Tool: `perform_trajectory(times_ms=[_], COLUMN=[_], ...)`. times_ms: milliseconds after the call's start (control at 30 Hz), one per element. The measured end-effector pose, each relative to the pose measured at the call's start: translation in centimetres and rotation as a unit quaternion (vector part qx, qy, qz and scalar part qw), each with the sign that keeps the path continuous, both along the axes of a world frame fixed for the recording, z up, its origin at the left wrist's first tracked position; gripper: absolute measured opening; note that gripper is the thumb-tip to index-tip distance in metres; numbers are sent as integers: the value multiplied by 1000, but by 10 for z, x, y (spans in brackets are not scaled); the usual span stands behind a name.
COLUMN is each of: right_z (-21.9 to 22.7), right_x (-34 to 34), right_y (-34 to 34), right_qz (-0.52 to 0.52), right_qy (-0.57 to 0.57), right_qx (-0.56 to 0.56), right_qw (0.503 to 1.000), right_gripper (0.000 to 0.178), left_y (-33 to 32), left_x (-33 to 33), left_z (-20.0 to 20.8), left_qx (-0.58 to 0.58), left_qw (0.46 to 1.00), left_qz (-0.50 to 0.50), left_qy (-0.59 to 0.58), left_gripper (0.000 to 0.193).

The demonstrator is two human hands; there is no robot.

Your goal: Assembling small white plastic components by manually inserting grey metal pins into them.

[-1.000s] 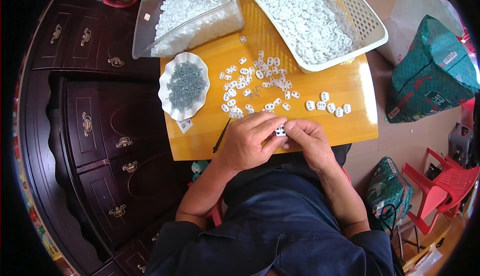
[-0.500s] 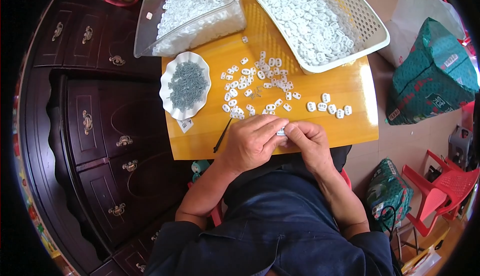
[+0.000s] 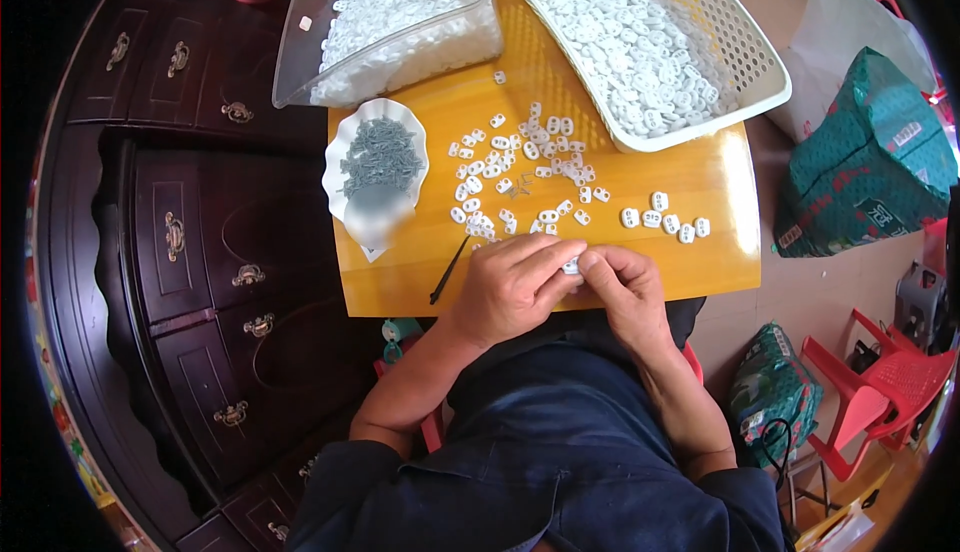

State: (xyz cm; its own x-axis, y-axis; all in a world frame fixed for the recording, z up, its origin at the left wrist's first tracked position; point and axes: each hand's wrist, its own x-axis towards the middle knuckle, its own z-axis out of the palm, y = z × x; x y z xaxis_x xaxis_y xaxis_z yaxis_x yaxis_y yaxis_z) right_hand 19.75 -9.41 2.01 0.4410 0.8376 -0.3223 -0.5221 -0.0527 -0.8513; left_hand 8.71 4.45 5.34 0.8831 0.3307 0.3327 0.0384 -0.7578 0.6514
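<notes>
A small white plastic piece [image 3: 571, 265] is pinched between my two hands near the table's front edge. My left hand [image 3: 515, 287] grips it from the left with thumb and fingers closed. From the right, the thumb and fingers of my right hand [image 3: 625, 287] press on the same piece, and much of it is hidden by fingertips. Many loose white two-holed plastic pieces [image 3: 499, 143] lie scattered just beyond, with a few thin grey pins [image 3: 521, 187] among them. A small group of white oval pieces with dark markings [image 3: 652, 219] rests to the right.
A scalloped white dish [image 3: 334, 172] holds grey pins [image 3: 385, 155]; its near part is blurred. Behind stand a clear bin [image 3: 400, 64] and a cream perforated basket [image 3: 690, 134], both full of white pieces. A black slim tool [image 3: 448, 272] lies left. Dark drawers [image 3: 250, 222] flank the table [image 3: 700, 267].
The view has shifted slightly, so the tabletop things appear a little farther right. Both hands keep their pinch on the white piece, with only small finger movement.
</notes>
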Motion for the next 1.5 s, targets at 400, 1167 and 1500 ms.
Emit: perform_trajectory(times_ms=[400, 1167, 1500], right_z=[1, 20, 26], right_x=[22, 75, 76], right_y=[0, -24, -33], right_qz=[-74, -104, -68], right_qy=[-281, -481, -524], right_qx=[-66, -196, -268], right_qw=[955, 848, 805], right_gripper=[16, 18, 20], left_y=[53, 92, 91], left_x=[-2, 38, -17], left_z=[-20, -22, 13], left_qx=[27, 199, -89], left_qw=[989, 965, 989], left_qz=[128, 37, 117], left_qy=[72, 168, -1], left_gripper=[12, 8, 9])
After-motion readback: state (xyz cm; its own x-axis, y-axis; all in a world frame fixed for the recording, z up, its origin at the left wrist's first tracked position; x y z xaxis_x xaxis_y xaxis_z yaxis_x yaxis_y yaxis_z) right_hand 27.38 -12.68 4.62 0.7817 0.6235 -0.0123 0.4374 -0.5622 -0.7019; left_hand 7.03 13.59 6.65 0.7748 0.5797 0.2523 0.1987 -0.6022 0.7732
